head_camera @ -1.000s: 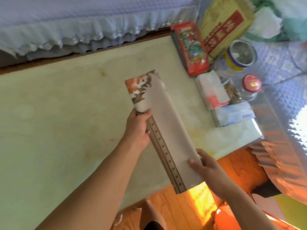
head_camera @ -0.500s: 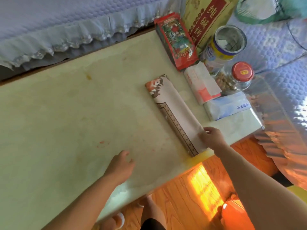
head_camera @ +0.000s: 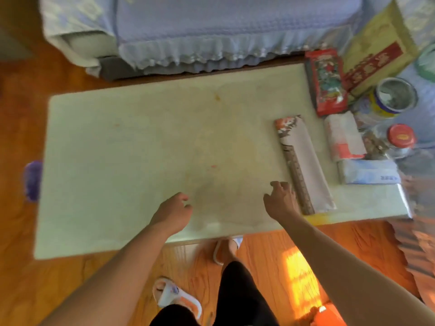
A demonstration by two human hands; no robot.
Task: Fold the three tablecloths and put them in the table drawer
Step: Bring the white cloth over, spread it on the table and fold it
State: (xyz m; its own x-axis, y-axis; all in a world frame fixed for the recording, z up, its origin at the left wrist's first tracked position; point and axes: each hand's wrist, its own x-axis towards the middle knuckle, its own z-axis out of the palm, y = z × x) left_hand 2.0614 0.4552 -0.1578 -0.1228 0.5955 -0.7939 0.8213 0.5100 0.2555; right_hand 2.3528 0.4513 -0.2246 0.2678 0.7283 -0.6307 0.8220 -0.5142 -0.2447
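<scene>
One folded tablecloth [head_camera: 306, 161], a long pale strip with an orange floral end and a brown patterned border, lies on the right part of the pale table [head_camera: 141, 149]. My right hand [head_camera: 281, 201] hovers just left of the strip's near end, fingers apart, holding nothing. My left hand [head_camera: 173, 211] hangs over the table's front edge near the middle, fingers loosely curled and empty. No drawer and no other tablecloths are in view.
On the table's right end stand a red box [head_camera: 328, 82], a yellow box [head_camera: 379, 48], a tin [head_camera: 393, 97], a red-lidded jar [head_camera: 397, 140] and two tissue packs [head_camera: 344, 137]. A sofa with a blue frilled cover [head_camera: 211, 31] is behind. My slippered feet are below on the wooden floor.
Both hands held the folded tablecloth above the table; it was laid down at the right. My left hand let go first, then my right hand released it and moved left. The view pulled back.
</scene>
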